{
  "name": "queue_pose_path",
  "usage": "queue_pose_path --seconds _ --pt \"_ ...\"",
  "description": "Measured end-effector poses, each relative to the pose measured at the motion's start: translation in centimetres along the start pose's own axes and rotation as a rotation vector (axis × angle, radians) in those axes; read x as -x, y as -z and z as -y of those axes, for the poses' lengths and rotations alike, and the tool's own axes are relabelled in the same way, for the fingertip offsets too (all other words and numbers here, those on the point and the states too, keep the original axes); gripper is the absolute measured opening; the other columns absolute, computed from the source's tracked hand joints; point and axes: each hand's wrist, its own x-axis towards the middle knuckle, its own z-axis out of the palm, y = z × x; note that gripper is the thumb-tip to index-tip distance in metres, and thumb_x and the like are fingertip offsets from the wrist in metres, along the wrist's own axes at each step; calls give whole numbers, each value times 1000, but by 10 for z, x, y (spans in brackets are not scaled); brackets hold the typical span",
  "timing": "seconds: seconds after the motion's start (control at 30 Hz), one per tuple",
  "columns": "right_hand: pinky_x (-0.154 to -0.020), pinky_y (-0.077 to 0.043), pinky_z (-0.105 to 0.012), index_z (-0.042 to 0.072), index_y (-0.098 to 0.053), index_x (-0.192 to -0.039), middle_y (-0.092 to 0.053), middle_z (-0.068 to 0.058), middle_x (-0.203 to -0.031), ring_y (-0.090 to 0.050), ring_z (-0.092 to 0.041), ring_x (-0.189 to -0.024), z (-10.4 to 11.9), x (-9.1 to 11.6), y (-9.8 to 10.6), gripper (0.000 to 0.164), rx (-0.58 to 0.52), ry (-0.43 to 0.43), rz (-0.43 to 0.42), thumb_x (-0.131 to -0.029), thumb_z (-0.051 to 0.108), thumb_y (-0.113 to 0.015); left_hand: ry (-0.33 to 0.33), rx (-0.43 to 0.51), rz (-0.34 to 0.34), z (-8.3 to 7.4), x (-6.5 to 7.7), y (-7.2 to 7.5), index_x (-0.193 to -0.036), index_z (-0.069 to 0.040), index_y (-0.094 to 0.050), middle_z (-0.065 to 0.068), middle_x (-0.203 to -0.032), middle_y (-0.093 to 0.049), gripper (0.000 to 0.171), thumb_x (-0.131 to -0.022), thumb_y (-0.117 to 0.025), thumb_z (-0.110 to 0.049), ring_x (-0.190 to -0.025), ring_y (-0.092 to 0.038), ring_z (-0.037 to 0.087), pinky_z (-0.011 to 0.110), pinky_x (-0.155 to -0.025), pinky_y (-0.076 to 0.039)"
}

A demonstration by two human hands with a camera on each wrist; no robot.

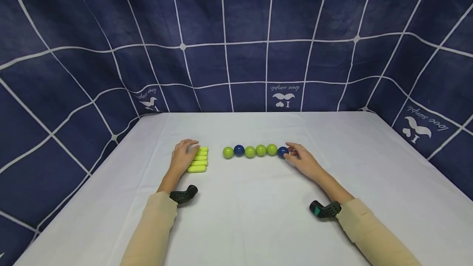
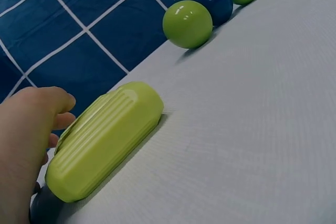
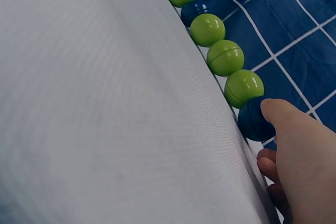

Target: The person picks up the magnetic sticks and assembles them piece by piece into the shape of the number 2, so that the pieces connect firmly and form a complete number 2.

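In the head view my left hand (image 1: 182, 156) lies at the left ends of several ribbed yellow-green bars (image 1: 197, 168), its fingers loosely bent by the far ones. The left wrist view shows the nearest bar (image 2: 107, 142) close up, with the left hand (image 2: 26, 145) beside it. My right hand (image 1: 304, 162) holds a dark blue ball (image 1: 282, 152) between thumb and fingers at the right end of a row of balls. Seen from the right wrist, the thumb of the right hand (image 3: 307, 153) lies against this blue ball (image 3: 254, 119), which sits right by a green ball (image 3: 244, 88).
The row runs leftward through green balls (image 1: 260, 150) and another blue ball (image 1: 239, 150) to a green ball (image 1: 228, 152) near the bars. Everything lies on a white-covered table (image 1: 251, 212). A navy checked curtain (image 1: 247, 65) hangs behind and at both sides.
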Motion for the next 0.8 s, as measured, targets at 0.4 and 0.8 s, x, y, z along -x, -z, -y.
queue_pose_path --seconds 0.4,0.8 --pt "-88 -40 -49 12 -43 -134 -54 -17 -120 -51 -28 -104 0 2 -4 50 79 73 1 -90 33 -55 3 -94 70 2 5 -4 -122 -8 -54 16 -139 -38 40 -94 -40 -33 -132 -27 34 52 -107 -13" --pt "-90 -39 -49 9 -46 -131 -53 -17 -123 -51 -30 -106 -2 0 -4 46 78 80 -29 -91 30 -54 -32 -18 18 -5 1 -4 -116 -7 -57 14 -122 -55 31 -93 -46 -25 -119 -43 30 49 -104 -19"
